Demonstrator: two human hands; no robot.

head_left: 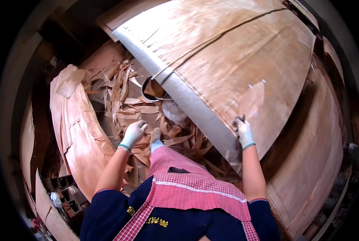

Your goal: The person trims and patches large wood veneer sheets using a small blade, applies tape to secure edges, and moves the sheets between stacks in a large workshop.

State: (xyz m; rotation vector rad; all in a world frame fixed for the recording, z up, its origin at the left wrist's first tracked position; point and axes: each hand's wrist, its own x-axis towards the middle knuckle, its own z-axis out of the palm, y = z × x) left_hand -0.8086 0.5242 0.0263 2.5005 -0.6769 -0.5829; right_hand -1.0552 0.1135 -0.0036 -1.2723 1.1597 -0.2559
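My right hand (pixel 245 131), in a white glove with a green cuff, closes round a small dark tool (pixel 238 121) whose kind I cannot make out. It is over the near part of a large wood veneer sheet (pixel 211 48), by a grey edge strip (pixel 179 94). Just beyond the hand, a pointed veneer piece (pixel 253 98) lies on the sheet, with small pale bits at its far end. Away from the sheet, my left hand (pixel 134 132), also gloved, hangs above the floor scraps with its fingers curled; whatever may be inside is hidden.
Torn veneer scraps (pixel 119 88) cover the floor, around a round dark container (pixel 150 90) and clear plastic (pixel 174 113). Stacked veneer (pixel 77 120) stands at the left, and more curved sheets (pixel 312 156) at the right. A dark cord (pixel 227 33) crosses the large sheet.
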